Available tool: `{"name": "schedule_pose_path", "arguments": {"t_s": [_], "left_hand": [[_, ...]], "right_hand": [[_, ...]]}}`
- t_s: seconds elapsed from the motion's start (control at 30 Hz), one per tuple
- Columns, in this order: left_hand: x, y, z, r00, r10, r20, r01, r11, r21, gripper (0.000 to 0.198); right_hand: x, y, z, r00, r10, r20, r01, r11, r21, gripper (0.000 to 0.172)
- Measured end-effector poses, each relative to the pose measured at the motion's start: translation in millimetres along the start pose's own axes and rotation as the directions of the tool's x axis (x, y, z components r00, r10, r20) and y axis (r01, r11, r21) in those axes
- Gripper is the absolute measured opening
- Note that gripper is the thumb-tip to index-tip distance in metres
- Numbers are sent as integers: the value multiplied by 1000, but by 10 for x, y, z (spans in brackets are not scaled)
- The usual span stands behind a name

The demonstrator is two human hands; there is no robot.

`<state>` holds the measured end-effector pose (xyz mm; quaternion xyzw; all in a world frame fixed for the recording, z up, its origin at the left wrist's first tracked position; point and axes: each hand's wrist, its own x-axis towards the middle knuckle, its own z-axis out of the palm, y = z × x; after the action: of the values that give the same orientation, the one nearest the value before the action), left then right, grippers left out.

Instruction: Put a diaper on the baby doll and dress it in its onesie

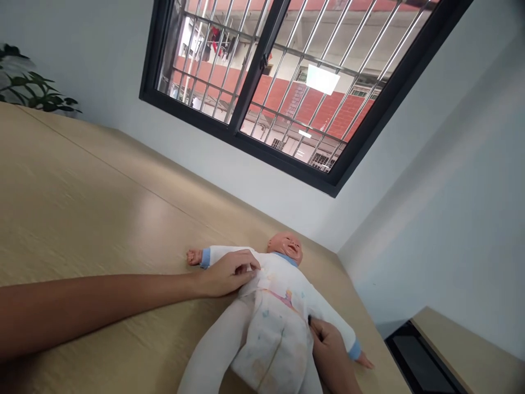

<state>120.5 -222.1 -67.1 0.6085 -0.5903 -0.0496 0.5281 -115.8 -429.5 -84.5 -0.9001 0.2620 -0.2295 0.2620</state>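
A leafy plant (28, 79) shows at far left, beyond the pale wooden worktop (82, 191). The left hand (227, 272) lies on the baby doll (283, 290), its fingers (246, 266) together at the hem of the white, blue-cuffed top; whether they are clamped, I cannot tell. The doll lies on its back on the worktop, legs toward the person, below a barred window (262, 82). The right hand (330, 342) is at the doll's other side, its fingers mostly hidden against the top. A black panel (422, 361) sits at far right.
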Motion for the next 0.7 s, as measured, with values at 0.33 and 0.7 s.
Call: {"name": "schedule_pose_path", "arguments": {"t_s": [0.33, 0.7], "left_hand": [[18, -143, 155, 970, -229, -84, 226, 973, -46, 15], [-252, 322, 35, 993, 94, 65, -91, 995, -46, 33]], "right_hand": [[-20, -9, 27, 996, -7, 83, 21, 987, -161, 33], [-122, -94, -57, 995, 25, 93, -16, 996, -93, 42]]}}
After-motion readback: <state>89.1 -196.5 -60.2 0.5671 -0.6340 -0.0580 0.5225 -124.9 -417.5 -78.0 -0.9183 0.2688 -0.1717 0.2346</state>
